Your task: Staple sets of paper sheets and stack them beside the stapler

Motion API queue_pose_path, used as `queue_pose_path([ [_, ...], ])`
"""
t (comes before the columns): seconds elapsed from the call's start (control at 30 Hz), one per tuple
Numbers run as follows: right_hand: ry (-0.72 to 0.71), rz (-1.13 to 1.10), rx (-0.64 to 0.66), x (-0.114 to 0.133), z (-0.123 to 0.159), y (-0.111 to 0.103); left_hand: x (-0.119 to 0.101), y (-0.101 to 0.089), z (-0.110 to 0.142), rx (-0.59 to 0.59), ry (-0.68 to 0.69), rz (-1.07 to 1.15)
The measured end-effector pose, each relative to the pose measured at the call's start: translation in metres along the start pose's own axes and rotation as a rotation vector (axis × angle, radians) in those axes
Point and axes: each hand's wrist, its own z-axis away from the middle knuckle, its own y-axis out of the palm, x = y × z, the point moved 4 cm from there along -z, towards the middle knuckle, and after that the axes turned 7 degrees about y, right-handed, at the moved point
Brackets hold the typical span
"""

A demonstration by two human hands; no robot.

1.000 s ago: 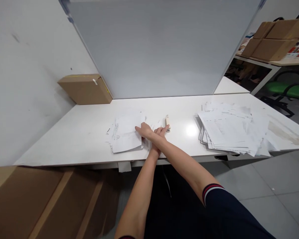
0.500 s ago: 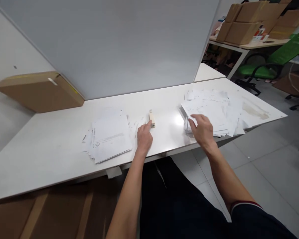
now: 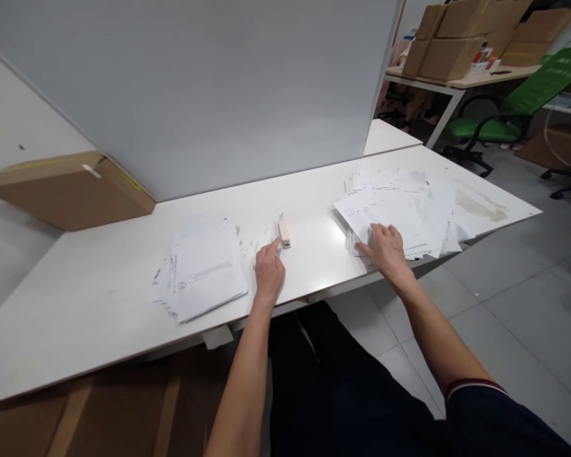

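A small cream stapler (image 3: 284, 232) lies on the white table. My left hand (image 3: 269, 271) rests just in front of it, index finger stretched out to the stapler's near end and the other fingers loosely bent; it grips nothing. On the right is a loose, messy pile of printed paper sheets (image 3: 412, 212). My right hand (image 3: 386, 249) lies on its near left part, fingers on the top sheet (image 3: 356, 208) and thumb spread apart near the edge. The top sheet's left corner juts out past the pile. Left of my left hand sits another stack of papers (image 3: 208, 273), its edges uneven.
A cardboard box (image 3: 71, 193) leans at the table's back left. Behind the table (image 3: 99, 324) rises a large grey-white panel (image 3: 195, 89). At the right, beyond the table, are a green chair (image 3: 495, 127) and a desk with stacked cartons (image 3: 450, 57).
My right hand has come down onto the top sheet from just above the pile. My left index finger has shifted slightly to the stapler's left side. The view has turned a little.
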Motion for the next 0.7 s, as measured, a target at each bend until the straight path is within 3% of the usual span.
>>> queue_pose_path([
  [0.23,-0.122,-0.013,0.050,0.008,0.005,-0.015,0.000,0.001,0.000,-0.009,-0.005,0.019],
  [0.43,-0.044,0.098,0.126,0.013,0.006,-0.023,-0.002,-0.002,0.001,-0.069,0.022,0.044],
  [0.7,0.081,-0.262,0.150,-0.002,0.006,-0.027,-0.004,-0.005,0.001,-0.098,0.055,0.050],
])
